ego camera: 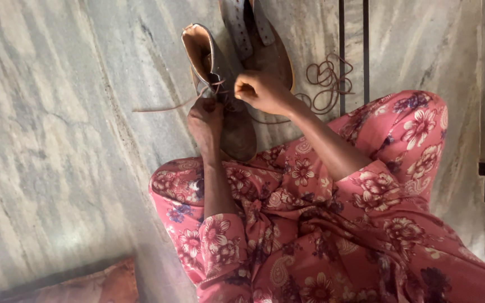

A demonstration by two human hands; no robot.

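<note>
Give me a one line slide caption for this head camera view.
Seated on a marble floor, a person's left hand and right hand work a brown lace on a grey ankle boot.

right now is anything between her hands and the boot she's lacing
Nothing visible. The left hand rests on the grey boot and the right hand pinches its brown lace. The second boot lies behind.

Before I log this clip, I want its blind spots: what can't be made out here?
Head view:
- Second boot: top cut off by the frame's upper edge.
- Lace on the near boot: its path through the eyelets is hidden behind the left hand and right hand.
- Fingers: curled under, grip unseen.
</note>
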